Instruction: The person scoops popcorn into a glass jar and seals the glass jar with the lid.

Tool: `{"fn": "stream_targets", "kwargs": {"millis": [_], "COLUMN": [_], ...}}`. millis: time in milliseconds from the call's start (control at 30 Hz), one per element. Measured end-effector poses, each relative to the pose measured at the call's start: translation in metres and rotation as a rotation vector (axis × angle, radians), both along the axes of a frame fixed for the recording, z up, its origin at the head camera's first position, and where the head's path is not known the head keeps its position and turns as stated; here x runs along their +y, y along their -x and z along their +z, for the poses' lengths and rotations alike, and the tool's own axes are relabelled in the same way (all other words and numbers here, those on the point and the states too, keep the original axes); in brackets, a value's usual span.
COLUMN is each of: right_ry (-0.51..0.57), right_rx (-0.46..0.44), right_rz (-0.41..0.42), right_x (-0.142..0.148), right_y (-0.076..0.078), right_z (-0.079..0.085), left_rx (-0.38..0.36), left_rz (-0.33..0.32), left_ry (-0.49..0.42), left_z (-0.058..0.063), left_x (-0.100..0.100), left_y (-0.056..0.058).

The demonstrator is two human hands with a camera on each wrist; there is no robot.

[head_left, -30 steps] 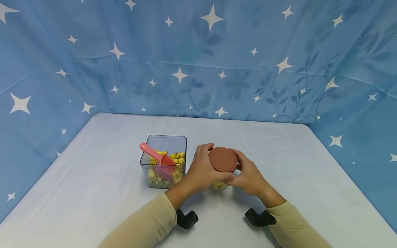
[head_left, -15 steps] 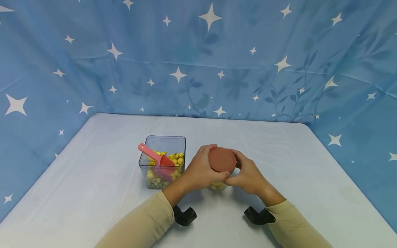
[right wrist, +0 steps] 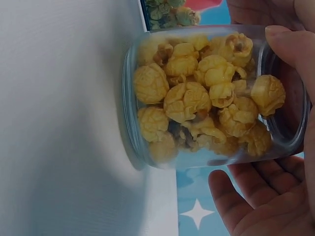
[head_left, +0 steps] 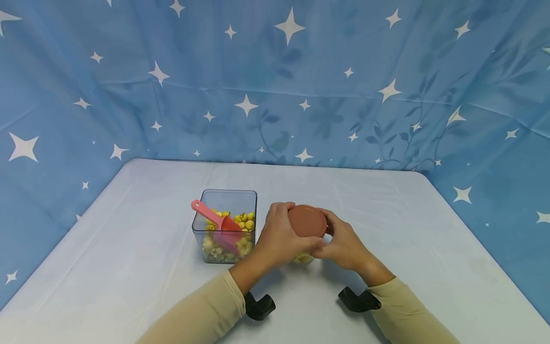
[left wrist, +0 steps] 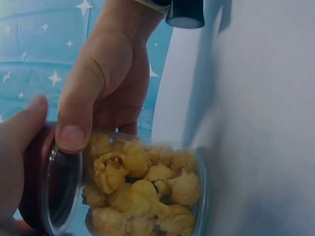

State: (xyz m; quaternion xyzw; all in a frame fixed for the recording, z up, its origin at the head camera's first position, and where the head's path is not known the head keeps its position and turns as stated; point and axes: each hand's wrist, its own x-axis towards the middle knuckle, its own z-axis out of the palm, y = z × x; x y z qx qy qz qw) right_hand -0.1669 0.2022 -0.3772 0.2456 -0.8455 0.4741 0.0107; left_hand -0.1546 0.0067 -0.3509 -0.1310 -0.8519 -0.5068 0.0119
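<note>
Both hands are at a clear plastic jar (right wrist: 197, 93) of caramel popcorn with a round reddish-brown lid (head_left: 307, 220). From the left side, my left hand (head_left: 279, 234) grips the lid, fingers at its far edge and thumb at the near edge. My right hand (head_left: 345, 243) holds the jar's top from the other side; in the left wrist view its thumb (left wrist: 74, 137) presses the jar just under the lid. The two thumbs meet in front. In the right wrist view the jar's base is close to the white table, and several right fingers lie beside its wall.
Left of the hands stands an open clear square bin (head_left: 229, 193) part-filled with popcorn (head_left: 247, 222), a pink scoop (head_left: 223, 224) leaning in it. Black wrist devices (head_left: 259, 307) hang under both sleeves. A blue star-patterned curtain (head_left: 275, 71) backs the white table (head_left: 129, 229).
The left hand has shifted slightly around the lid's edge, its thumb moving a little back and forth. The right hand, jar and bin stay nearly in place.
</note>
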Motion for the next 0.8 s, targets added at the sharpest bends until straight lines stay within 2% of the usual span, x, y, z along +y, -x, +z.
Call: {"fn": "stream_targets", "kwargs": {"millis": [67,167,533,667,800], "right_ry": [0.005,0.015,0.012,-0.015,-0.075], "right_rx": [-0.012,-0.02,-0.013,-0.017,0.042], "right_rz": [-0.006,-0.012,0.013,0.027,0.029], "right_x": [-0.001,-0.004,-0.004,-0.001,0.003], "right_y": [0.001,0.001,0.004,0.003,0.001], "right_z": [0.0,0.0,0.0,0.002,0.011], "left_rx": [0.023,0.019,-0.054,-0.041,0.0], "left_rz": [0.022,0.007,-0.132,-0.159,-0.158], "left_ry": [0.022,0.027,0.012,0.026,0.055], "left_z": [0.001,0.002,0.008,0.01,0.021], "left_x": [0.0,-0.002,-0.01,-0.012,-0.016], "left_y": [-0.001,0.001,0.008,0.008,0.004]}}
